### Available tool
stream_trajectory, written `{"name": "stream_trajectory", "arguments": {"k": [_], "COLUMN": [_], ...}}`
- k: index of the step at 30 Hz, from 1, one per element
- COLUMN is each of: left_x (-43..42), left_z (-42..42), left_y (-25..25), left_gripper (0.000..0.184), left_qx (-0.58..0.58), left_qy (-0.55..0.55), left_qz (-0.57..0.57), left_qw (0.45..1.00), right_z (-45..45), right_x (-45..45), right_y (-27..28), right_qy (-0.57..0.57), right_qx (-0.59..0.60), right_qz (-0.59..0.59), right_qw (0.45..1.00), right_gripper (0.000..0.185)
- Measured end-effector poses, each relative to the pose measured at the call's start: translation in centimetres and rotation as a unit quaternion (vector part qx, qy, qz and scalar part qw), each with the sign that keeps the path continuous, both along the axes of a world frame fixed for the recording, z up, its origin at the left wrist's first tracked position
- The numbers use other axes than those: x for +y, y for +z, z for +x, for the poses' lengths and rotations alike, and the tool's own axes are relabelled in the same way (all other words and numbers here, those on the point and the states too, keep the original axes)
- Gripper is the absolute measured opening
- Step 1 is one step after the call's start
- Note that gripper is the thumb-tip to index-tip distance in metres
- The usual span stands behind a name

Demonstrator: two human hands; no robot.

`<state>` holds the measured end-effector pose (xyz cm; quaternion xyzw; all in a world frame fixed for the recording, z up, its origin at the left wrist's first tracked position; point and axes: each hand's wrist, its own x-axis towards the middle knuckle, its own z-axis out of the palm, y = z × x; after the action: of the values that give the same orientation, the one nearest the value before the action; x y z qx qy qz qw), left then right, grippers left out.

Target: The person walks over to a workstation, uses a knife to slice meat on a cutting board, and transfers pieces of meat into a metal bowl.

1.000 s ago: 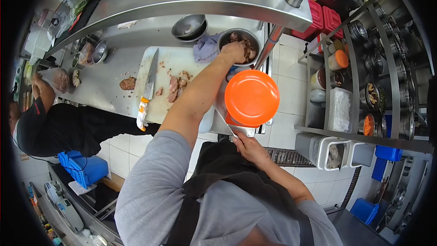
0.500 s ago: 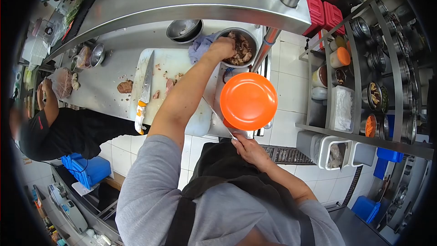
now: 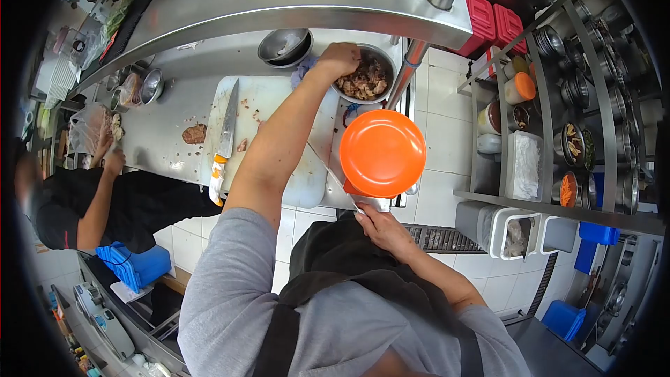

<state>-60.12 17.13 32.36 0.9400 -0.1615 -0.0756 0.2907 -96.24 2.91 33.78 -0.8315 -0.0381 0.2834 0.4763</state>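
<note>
While the left hand (image 3: 340, 59) sits at the meat bowl (image 3: 386, 63), the right hand (image 3: 385, 229) has a slim knife (image 3: 340, 181)

Look just past the far right corner of the white cutting board (image 3: 269, 87): that's the bowl, loaded with browned meat pieces (image 3: 366, 84). The left hand is right at its rim, fingers curled in; whether they pinch anything, or touch the rim, I cannot tell. Down near the board's near right corner, the right hand is wrapped round the slim knife's handle, blade angled toward the board and seen almost edge-on. Just off the board's right side, bright as you like, 1 orange plate (image 3: 382, 152)! On the board, a larger knife (image 3: 228, 129) lies along the left edge, with 1 small meat scrap (image 3: 242, 145) beside it. Left of the board, 1 meat chunk (image 3: 194, 134) rests on the steel counter (image 3: 150, 132). Beyond the board, 2 metal bowls (image 3: 283, 45) nest near a purple cloth (image 3: 302, 71). Well left of the board, 1 co-worker (image 3: 125, 199) has 2 hands near a plastic bag (image 3: 85, 129).
</note>
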Motion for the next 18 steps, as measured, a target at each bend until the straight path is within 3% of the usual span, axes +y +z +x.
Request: {"name": "stream_trajectory", "arguments": {"k": [2, 6, 9, 18], "left_x": [-0.1, -1.2, -1.4, -1.3], "left_z": [0.4, -3.7, -4.3, -3.9], "left_y": [-1.5, 1.2, -0.4, -2.9], "left_gripper": [0.040, 0.032, 0.030, 0.034], "left_qx": [0.006, 0.074, 0.020, 0.001], "left_qy": [-0.100, -0.086, -0.092, -0.096], "left_qz": [0.212, 0.332, 0.334, 0.339], "left_qw": [0.972, 0.936, 0.938, 0.936], "right_z": [-0.2, -0.2, -0.3, -0.2], "right_x": [0.1, 0.1, 0.2, 0.1], "right_y": [-0.6, -0.1, -0.1, 0.2], "right_qy": [0.002, 0.000, -0.002, -0.002], "right_qx": [-0.004, -0.015, -0.020, -0.011], "right_qz": [-0.004, 0.002, -0.002, 0.002], "right_qw": [1.000, 1.000, 1.000, 1.000], "right_gripper": [0.039, 0.039, 0.039, 0.039]}}
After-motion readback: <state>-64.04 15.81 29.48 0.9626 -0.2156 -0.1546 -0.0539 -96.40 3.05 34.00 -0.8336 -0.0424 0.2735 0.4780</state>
